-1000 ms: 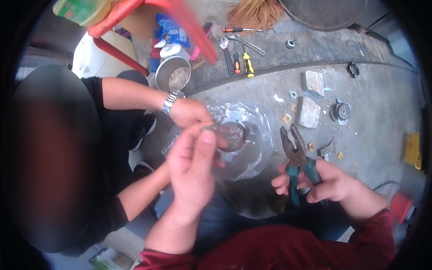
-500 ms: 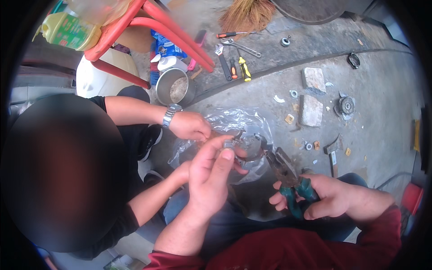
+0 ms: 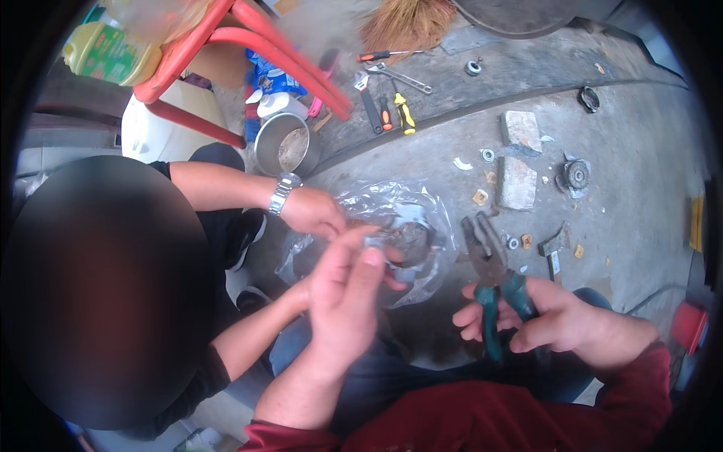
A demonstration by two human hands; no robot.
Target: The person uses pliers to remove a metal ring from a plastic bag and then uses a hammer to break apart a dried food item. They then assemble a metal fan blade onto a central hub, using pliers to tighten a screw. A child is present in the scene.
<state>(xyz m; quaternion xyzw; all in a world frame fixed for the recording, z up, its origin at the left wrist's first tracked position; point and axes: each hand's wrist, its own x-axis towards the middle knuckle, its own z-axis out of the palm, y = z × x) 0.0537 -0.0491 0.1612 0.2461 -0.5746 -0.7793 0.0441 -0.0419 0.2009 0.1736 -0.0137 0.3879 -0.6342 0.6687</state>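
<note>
1. One pair of green-handled combination pliers is gripped in the right hand, jaws parted with nothing between them; its long axis points between 11 and 12 o'clock.
2. The left hand pinches the near edge of a blurred round metal part, which lies at its 2 o'clock.
3. From the plier jaws, this part sits at 9 o'clock, apart; the left hand is nearer.
4. Beneath it spreads a clear plastic bag.
</note>
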